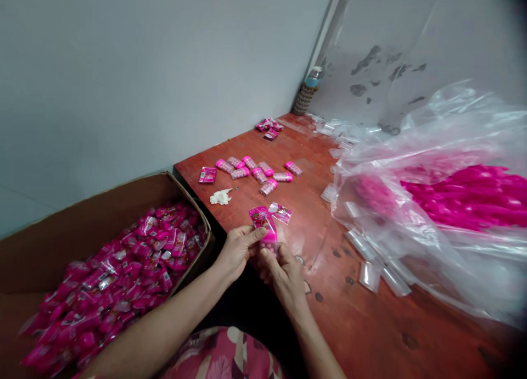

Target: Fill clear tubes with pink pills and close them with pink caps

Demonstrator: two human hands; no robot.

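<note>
Between my two hands, over the near edge of the table, is a small bottle of pink candies with a pink printed sleeve label at its upper end. My left hand pinches it from the left, thumb on the label side. On the right, my right hand grips its lower end with thumb and fingers. A flat printed label lies just behind on the table. Farther back lie several pink-capped candy bottles without labels. How far the sleeve covers the held bottle is hard to make out.
A cardboard box full of pink packed bottles stands at the left. On the red table are a stack of labels, white crumpled material, clear tubes and a large plastic bag of pink caps. A bottle stands in the corner.
</note>
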